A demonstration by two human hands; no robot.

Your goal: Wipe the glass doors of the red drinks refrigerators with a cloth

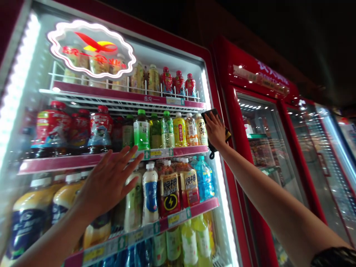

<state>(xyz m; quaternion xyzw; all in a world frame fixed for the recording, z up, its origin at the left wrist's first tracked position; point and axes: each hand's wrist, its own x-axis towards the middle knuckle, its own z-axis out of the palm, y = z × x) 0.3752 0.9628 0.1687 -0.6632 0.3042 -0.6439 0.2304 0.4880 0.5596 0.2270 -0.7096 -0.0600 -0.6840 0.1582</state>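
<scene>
A lit drinks fridge with a glass door (pixel 41 122) fills the left of the view. My left hand (pixel 109 181) lies flat on the glass with fingers spread, level with the middle shelves. My right hand (pixel 215 130) reaches up to the door's right edge and presses a dark cloth (pixel 213 113) against the glass by the red frame (pixel 222 111). Behind the glass stand rows of bottles: red-labelled ones (pixel 52 128) at left, green and yellow ones (pixel 167 129) in the middle row, white and orange ones (pixel 169 189) below.
A glowing logo sign (pixel 91 48) sits on the upper glass. To the right stands a second red fridge (pixel 267 148), and further glass-door fridges (pixel 333 148) run off to the right. The ceiling above is dark.
</scene>
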